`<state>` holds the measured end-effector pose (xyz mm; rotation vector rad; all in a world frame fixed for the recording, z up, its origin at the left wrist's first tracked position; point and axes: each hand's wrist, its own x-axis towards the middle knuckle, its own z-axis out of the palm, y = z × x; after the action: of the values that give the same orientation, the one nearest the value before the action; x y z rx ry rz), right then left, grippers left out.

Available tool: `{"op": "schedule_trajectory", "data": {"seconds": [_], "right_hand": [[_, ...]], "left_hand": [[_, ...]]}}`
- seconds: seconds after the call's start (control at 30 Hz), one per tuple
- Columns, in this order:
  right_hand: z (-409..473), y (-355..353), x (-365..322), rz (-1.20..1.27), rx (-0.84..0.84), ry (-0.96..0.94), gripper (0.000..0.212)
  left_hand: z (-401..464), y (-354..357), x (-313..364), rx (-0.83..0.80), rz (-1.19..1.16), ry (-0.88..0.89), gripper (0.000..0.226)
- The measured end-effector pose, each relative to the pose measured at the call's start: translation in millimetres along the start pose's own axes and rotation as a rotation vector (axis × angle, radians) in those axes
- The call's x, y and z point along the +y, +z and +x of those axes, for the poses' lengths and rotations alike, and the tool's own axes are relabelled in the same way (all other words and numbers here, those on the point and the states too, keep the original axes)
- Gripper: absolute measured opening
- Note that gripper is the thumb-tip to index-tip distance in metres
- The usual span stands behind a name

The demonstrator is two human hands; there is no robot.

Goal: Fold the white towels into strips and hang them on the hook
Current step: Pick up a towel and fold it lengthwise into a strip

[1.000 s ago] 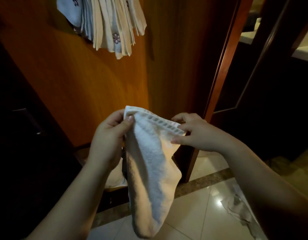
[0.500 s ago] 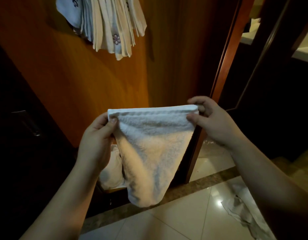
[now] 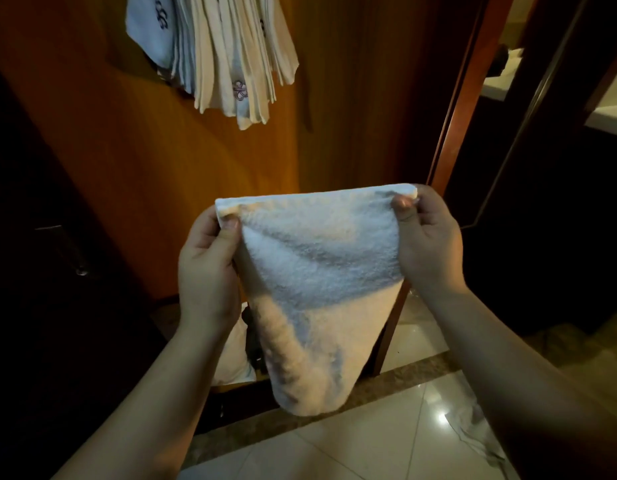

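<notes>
The white towel (image 3: 320, 271) hangs in front of me, stretched flat along its top edge between my two hands and narrowing to a rounded fold below, clear of the tiled floor (image 3: 386, 445). My left hand (image 3: 206, 271) pinches the top left corner between thumb and curled fingers; my right hand (image 3: 428, 244) pinches the top right corner the same way. Farther off and up to the left, a bunch of folded towels (image 3: 230, 53) hangs against the orange wooden wall (image 3: 127, 168). A crumpled cloth (image 3: 473, 431) lies on the floor, near right.

No readable text, only flower embroidery on hanging towels (image 3: 227, 57)
</notes>
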<state>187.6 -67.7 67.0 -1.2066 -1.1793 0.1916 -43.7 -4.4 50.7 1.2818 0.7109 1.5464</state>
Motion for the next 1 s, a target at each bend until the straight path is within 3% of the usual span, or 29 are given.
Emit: {"op": "schedule_trajectory", "data": {"seconds": [0.17, 0.3, 0.4, 0.5, 0.67, 0.77, 0.9, 1.0], "right_hand": [[1.8, -3.0, -17.2, 0.111, 0.061, -0.008, 0.011], [3.3, -7.3, -42.0, 0.220, 0.084, -0.058, 0.016], [6.0, -8.7, -54.7, 0.277, 0.107, -0.064, 0.021], [7.6, -8.6, -53.5, 0.237, 0.103, -0.062, 0.024], [3.7, -15.7, -42.2, 0.219, 0.057, 0.001, 0.029], [7.5, -25.1, -31.2, 0.440, -0.192, 0.160, 0.041], [2.2, -30.5, -5.8, 0.742, -0.615, 0.572, 0.061], [-7.9, -27.9, 14.9, 0.768, -0.687, 0.764, 0.077]], "left_hand": [[-1.2, 2.4, 8.1, 0.058, 0.081, 0.154, 0.018], [1.0, 5.8, 29.5, -0.003, 0.043, 0.292, 0.020], [7.1, 4.8, 41.5, -0.083, -0.092, 0.071, 0.019], [3.3, 6.8, 43.3, -0.250, -0.165, -0.298, 0.055], [0.8, 2.7, 43.5, -0.266, -0.121, -0.383, 0.050], [1.4, 1.4, 42.6, -0.283, -0.151, -0.429, 0.048], [2.6, 3.6, 36.7, -0.313, -0.133, -0.491, 0.057], [2.3, -0.2, 31.7, -0.347, -0.071, -0.538, 0.043]]}}
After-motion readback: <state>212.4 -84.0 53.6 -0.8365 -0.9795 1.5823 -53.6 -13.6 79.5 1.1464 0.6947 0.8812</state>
